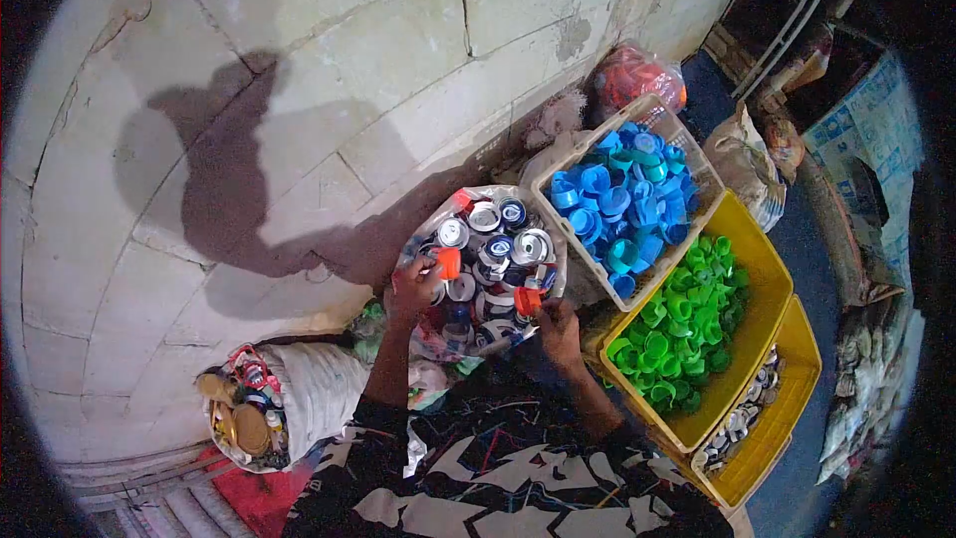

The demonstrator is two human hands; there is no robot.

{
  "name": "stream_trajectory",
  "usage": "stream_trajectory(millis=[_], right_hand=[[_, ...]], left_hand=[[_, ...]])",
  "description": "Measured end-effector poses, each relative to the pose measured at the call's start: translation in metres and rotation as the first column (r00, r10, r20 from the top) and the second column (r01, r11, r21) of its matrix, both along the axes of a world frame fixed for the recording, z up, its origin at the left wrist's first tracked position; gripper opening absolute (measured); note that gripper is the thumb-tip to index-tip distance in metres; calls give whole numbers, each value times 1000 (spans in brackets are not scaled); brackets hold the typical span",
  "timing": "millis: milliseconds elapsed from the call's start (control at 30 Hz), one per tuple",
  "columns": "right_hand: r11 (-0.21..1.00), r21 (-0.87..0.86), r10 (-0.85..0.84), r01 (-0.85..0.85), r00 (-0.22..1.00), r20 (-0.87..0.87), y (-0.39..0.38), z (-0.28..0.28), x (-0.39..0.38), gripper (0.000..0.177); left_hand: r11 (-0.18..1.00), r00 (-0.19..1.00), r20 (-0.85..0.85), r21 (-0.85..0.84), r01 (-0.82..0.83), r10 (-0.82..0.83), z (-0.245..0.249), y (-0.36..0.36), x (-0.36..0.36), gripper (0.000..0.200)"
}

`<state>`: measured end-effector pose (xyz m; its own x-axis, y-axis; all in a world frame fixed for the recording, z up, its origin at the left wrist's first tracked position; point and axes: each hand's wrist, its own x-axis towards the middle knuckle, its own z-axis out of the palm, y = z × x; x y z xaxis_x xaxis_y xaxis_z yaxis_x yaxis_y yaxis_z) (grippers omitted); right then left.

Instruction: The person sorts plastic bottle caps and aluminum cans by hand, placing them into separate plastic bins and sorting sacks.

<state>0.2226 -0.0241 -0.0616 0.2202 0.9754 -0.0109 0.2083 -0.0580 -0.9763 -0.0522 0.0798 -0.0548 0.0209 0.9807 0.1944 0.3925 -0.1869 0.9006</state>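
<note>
A clear plastic bag (554,239) full of drink cans (495,254) stands in front of me, its mouth spread wide. Over its left side, my left hand (413,286) is closed on an orange-red plastic cap (448,262). Lower on the right, my right hand (559,327) pinches a second orange-red plastic cap (527,300) near the bag's edge. The cans are silver, blue and white, several with their tops turned up. Another bit of red shows at the bag's upper rim.
To the right, a pale crate (554,171) holds blue caps, a yellow bin (775,269) green caps, and another yellow bin (803,359) small greyish pieces. A bag of red-orange items (642,82) sits behind. At left, a white sack (324,389) holds mixed items beside the block wall (110,339).
</note>
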Motion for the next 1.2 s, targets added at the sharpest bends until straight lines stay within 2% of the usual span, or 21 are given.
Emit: stream_trajectory(millis=[67, 100, 167, 233, 300, 333, 400, 433, 467, 500, 533, 600, 700, 767, 833, 1000, 1100, 1200], right_hand=[[999, 9, -33, 34, 994, -104, 0, 0, -1, 16], [998, -11, -65, 64, 982, -180, 3, 22, -6, 15], [993, -53, -118, 107, 950, -290, 3, 31, -9, 12], [988, -90, -153, 130, 920, -361, 5, 19, -5, 8], [993, -53, -119, 108, 937, -327, 5, 7, -1, 5], [995, -35, -103, 97, 945, -310, 4, -1, 1, 4], [997, -28, -78, 74, 846, -527, 2, -20, 3, 4], [998, -23, -64, 64, 778, -625, 1, -25, 2, 7], [996, -73, -80, 52, 887, -455, -4, -29, 4, 10], [991, -123, -81, 50, 960, -266, -6, -4, 2, 12], [984, -171, -70, 58, 995, -66, -7, 11, 0, 15], [998, -20, -56, 57, 998, 42, -6, 13, -1, 19], [984, 178, -53, 31, 992, 119, -5, 10, -5, 26], [971, 239, -37, -31, 962, 272, -7, 9, -7, 31], [969, 211, -5, -129, 844, 536, -12, 19, -9, 35], [978, 158, 21, -136, 817, 577, -16, 27, -17, 39], [978, 154, 26, -143, 810, 586, -18, 30, -20, 39], [972, 155, 36, -174, 769, 638, -19, 32, -21, 40]], left_hand=[[978, 982, 184, -207, 8, 31, -2, 4, -5, 18], [951, 961, 270, -308, 27, 61, -3, 6, -8, 17], [986, 983, 184, -167, 5, 26, -1, 3, -10, 17], [981, 962, 258, -189, -37, 86, 24, 0, -7, 16], [922, 852, 458, -382, -68, 253, 51, -3, 2, 16], [942, 874, 442, -333, -50, 203, 50, -2, -1, 14], [971, 911, 400, -238, -7, 104, 43, -2, -9, 13], [970, 928, 367, -243, 23, 70, 40, -3, -13, 12], [968, 943, 332, -247, 52, 34, 36, -4, -17, 12], [964, 954, 299, -252, 81, -2, 34, -4, -21, 13], [978, 972, 218, -168, 124, -86, 33, -4, -24, 13], [973, 972, 34, -7, 232, -231, 32, -4, -27, 15], [957, 973, -5, -181, 227, -232, 30, -9, -27, 18], [962, 947, -171, -17, 273, -272, 15, -10, -26, 20], [938, 901, -314, 75, 337, -299, 1, -9, -26, 21], [889, 755, -549, 44, 455, -359, -16, -12, -32, 20], [854, 734, -563, 93, 512, -379, -38, -11, -41, 20], [869, 773, -535, 136, 476, -340, -52, -13, -43, 24]])
